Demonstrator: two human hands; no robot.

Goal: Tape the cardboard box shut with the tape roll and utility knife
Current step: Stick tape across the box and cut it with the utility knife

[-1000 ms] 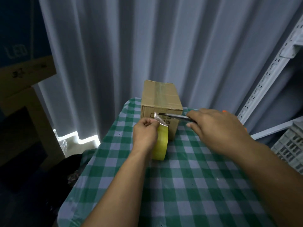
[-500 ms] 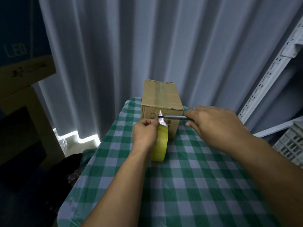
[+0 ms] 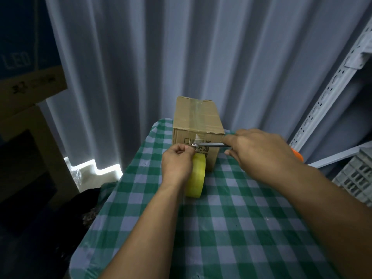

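A small cardboard box [image 3: 198, 119] stands at the far end of the checked table, with clear tape along its top seam and down its near face. My left hand [image 3: 177, 163] grips the yellow tape roll [image 3: 196, 178], which stands on edge just in front of the box, and pinches the tape strip taut. My right hand [image 3: 259, 152] holds the utility knife [image 3: 213, 145]. Its metal blade points left and touches the stretched tape by my left fingertips. The knife's orange end [image 3: 297, 156] shows behind my right wrist.
The green and white checked tablecloth [image 3: 231, 228] covers the table. A grey curtain [image 3: 181, 57] hangs close behind the box. Metal shelf uprights [image 3: 330, 91] and a grey plastic crate [image 3: 358, 178] stand at the right. Cardboard boxes [image 3: 28, 109] are stacked at the left.
The knife blade has slid left along the box's near face to my left fingertips. The loose tape tab has shifted and crumpled at the blade. The roll has stayed put.
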